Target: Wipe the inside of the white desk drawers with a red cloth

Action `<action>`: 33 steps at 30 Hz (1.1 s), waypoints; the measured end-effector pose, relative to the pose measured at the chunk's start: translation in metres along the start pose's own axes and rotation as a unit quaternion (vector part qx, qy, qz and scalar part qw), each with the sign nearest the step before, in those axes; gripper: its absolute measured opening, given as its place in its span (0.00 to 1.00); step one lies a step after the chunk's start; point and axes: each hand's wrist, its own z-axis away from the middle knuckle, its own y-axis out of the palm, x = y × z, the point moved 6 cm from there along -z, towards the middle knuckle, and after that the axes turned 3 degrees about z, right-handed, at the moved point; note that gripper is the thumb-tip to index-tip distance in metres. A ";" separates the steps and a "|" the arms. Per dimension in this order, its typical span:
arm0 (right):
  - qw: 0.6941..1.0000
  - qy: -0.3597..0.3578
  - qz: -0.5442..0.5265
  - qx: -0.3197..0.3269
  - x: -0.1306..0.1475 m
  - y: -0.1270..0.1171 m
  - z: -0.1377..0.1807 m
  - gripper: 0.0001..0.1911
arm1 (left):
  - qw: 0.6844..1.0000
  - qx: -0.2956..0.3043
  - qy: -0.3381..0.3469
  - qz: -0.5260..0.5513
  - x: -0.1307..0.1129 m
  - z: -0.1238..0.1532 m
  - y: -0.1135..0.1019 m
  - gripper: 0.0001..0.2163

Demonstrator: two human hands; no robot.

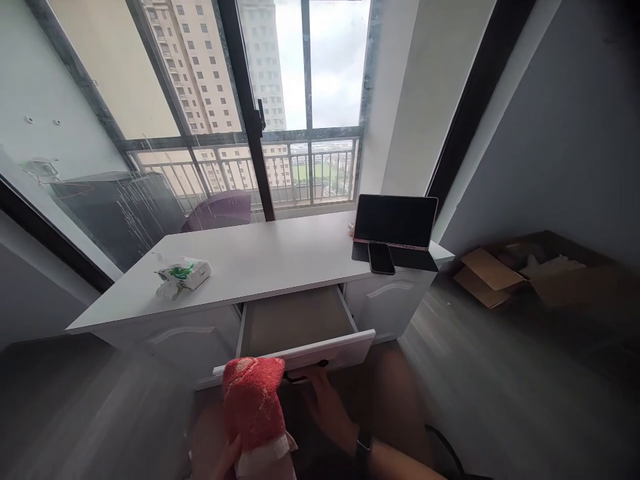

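A red towel [254, 403] with a pale edge is in my left hand [231, 459], at the bottom of the view; much of that hand is hidden by the cloth. My right hand [327, 403], with a dark watch [364, 441] on its wrist, reaches up to the dark drawer handle [295, 378], its fingers closed there against the front. The drawer [295, 323] is pulled out from the white desk [270, 257], and its grey-brown bottom shows bare. Beside the drawer's left front corner, the towel overlaps the drawer front.
A tissue pack [193, 273] lies at the desk's left. Toward the right end stand a tablet [395, 221] on its dark cover and a phone [381, 259]. An opened cardboard box [493, 273] sits on the floor at right. Glass doors [260, 120] rise behind the desk.
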 end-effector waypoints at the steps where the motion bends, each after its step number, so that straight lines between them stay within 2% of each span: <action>1: 1.000 0.005 -0.004 0.001 0.000 0.002 0.005 0.26 | 1.000 -0.007 0.007 -0.001 -0.004 0.001 0.003 0.22; 5: 0.999 0.025 -0.020 0.006 0.001 0.008 0.026 0.27 | 0.999 -0.037 0.021 -0.005 -0.019 0.000 0.008 0.24; 8: 0.999 0.027 -0.035 -0.001 0.008 0.006 0.035 0.25 | 0.999 -0.030 0.010 -0.001 -0.030 -0.003 0.020 0.28; 10: 0.999 0.023 -0.048 -0.001 0.013 0.002 0.036 0.25 | 1.000 -0.005 0.018 -0.011 -0.044 -0.005 0.036 0.31; 13: 0.998 0.012 -0.061 0.011 0.021 -0.005 0.034 0.25 | 0.992 0.048 0.091 -0.068 -0.079 -0.011 0.069 0.33; 16: 0.998 0.007 -0.053 0.015 0.022 -0.008 0.034 0.26 | 0.962 0.137 0.162 -0.173 -0.112 -0.029 0.110 0.33; 18: 0.999 0.008 -0.045 0.019 0.019 -0.007 0.035 0.27 | 0.916 0.209 0.220 -0.261 -0.126 -0.045 0.140 0.32; 20: 0.999 0.010 -0.038 0.026 0.014 -0.004 0.037 0.27 | 0.853 0.237 0.296 -0.360 -0.133 -0.065 0.167 0.30; 23: 0.999 0.007 -0.024 0.027 0.007 -0.001 0.038 0.28 | 0.772 0.272 0.364 -0.444 -0.117 -0.098 0.199 0.28; 26: 0.999 0.001 -0.020 0.029 0.004 -0.001 0.039 0.31 | 0.733 0.313 0.350 -0.493 -0.076 -0.127 0.215 0.27; 28: 0.999 -0.001 -0.022 0.037 0.004 -0.003 0.039 0.34 | 0.701 0.362 0.335 -0.515 -0.044 -0.138 0.221 0.28; 29: 0.999 -0.001 -0.020 0.042 0.005 -0.005 0.039 0.35 | 0.674 0.396 0.321 -0.535 -0.027 -0.140 0.223 0.28; 31: 0.998 0.000 -0.011 0.058 0.008 -0.009 0.039 0.35 | 0.592 0.453 0.293 -0.598 0.006 -0.144 0.223 0.23; 33: 0.997 -0.001 -0.001 0.075 0.012 -0.011 0.038 0.32 | 0.482 0.492 0.273 -0.671 0.033 -0.147 0.221 0.16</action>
